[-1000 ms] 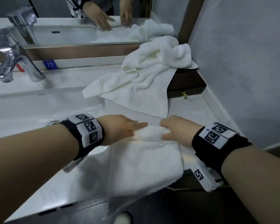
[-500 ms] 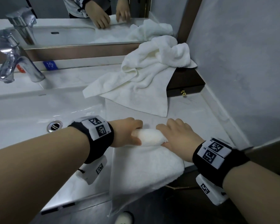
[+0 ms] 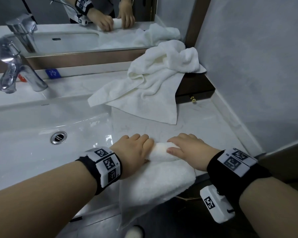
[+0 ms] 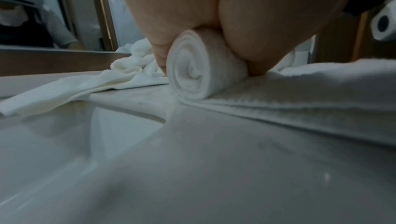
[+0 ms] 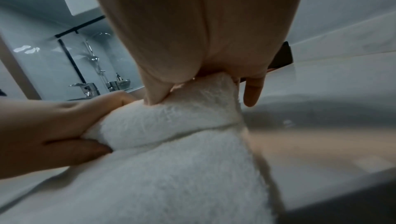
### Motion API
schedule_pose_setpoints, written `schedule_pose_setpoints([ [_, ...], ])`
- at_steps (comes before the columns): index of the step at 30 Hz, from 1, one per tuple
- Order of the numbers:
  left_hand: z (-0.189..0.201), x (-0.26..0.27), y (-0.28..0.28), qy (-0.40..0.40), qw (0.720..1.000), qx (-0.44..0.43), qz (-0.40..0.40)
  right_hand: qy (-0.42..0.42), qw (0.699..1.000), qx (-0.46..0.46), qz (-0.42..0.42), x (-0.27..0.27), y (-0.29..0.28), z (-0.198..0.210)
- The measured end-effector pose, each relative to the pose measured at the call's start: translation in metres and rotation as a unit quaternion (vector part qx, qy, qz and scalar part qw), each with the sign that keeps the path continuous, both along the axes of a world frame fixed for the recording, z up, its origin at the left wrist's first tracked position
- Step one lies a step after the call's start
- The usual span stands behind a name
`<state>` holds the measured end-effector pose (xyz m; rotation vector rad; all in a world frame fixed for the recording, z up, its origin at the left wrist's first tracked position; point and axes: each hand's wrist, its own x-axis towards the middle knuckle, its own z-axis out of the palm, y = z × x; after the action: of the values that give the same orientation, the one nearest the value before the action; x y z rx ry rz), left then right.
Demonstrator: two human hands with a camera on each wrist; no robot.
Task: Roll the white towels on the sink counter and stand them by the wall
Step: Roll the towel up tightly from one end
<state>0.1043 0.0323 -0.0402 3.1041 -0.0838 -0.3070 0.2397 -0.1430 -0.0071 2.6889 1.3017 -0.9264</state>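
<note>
A white towel lies across the front edge of the counter, its near part hanging over the edge. Its far end is wound into a tight roll. My left hand grips the roll's left end, my right hand its right end. In the left wrist view the spiral end of the roll sits between fingers and thumb. In the right wrist view the thumb presses the roll. A second white towel lies crumpled at the back right.
The sink basin with its drain and a chrome faucet fill the left. A dark wooden box stands in the back right corner, partly under the crumpled towel. The mirror lines the back and a grey wall the right.
Both hands have turned the roll toward me, so it is thicker and farther from the crumpled towel. My fingers have gone from lying over the towel to curling round the roll.
</note>
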Motion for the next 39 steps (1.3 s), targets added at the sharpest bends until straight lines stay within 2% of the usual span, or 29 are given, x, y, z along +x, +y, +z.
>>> schedule_pose_setpoints([
  [13,0.0,-0.005,-0.004,-0.003,1.0,0.009,-0.001,-0.053,0.996,-0.056,0.049,-0.011,0.012,0.009],
  [16,0.002,-0.008,-0.006,-0.009,1.0,-0.016,0.014,-0.06,0.995,-0.051,0.058,-0.013,0.013,0.006],
  [19,0.002,-0.012,-0.006,-0.015,0.996,-0.078,0.037,-0.073,0.994,-0.034,0.067,-0.017,0.009,0.0],
  [23,0.001,-0.02,-0.01,-0.029,0.992,-0.116,0.049,-0.134,0.989,0.009,0.066,-0.028,0.003,-0.015],
  [26,0.008,-0.019,-0.01,0.003,0.986,-0.153,0.069,-0.18,0.981,0.036,0.065,-0.034,-0.002,-0.023],
  [29,0.02,-0.012,-0.008,0.07,0.977,-0.175,0.1,-0.198,0.976,0.057,0.063,-0.038,-0.005,-0.027],
  [35,0.038,0.006,-0.016,0.169,0.974,-0.111,0.098,-0.231,0.968,0.078,0.062,-0.046,-0.012,-0.031],
  [39,0.039,0.005,-0.021,0.171,0.975,-0.105,0.093,-0.225,0.97,0.085,0.048,-0.049,-0.014,-0.034],
])
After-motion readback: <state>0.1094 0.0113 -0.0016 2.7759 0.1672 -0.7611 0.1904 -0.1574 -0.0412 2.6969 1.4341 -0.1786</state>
